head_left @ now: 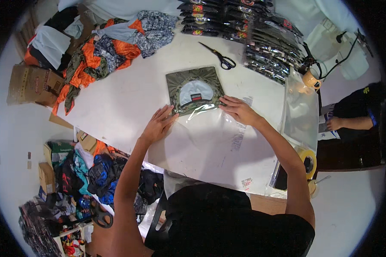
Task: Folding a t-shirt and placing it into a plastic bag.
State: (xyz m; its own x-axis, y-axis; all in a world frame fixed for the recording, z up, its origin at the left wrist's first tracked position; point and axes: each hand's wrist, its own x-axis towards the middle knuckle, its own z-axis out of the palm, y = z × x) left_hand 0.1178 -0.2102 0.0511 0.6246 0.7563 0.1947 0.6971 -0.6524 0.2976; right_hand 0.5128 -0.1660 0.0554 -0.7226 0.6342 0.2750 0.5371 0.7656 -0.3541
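A folded olive-green garment (194, 88) with a pale inner collar lies on the white table (128, 98), its near end inside the mouth of a clear plastic bag (201, 128). My left hand (158, 124) rests flat on the bag's left edge, fingertips touching the garment's near left corner. On the right side, my right hand (239, 110) presses its fingers on the bag's opening next to the garment's near right corner. Neither hand grips anything.
Black-handled scissors (220, 56) lie behind the garment. Rows of bagged dark garments (244, 30) fill the far right, a heap of orange and patterned clothes (111, 47) the far left. Clear bags (300, 111), a tape roll (308, 159) and another person's arm (351, 123) are at right.
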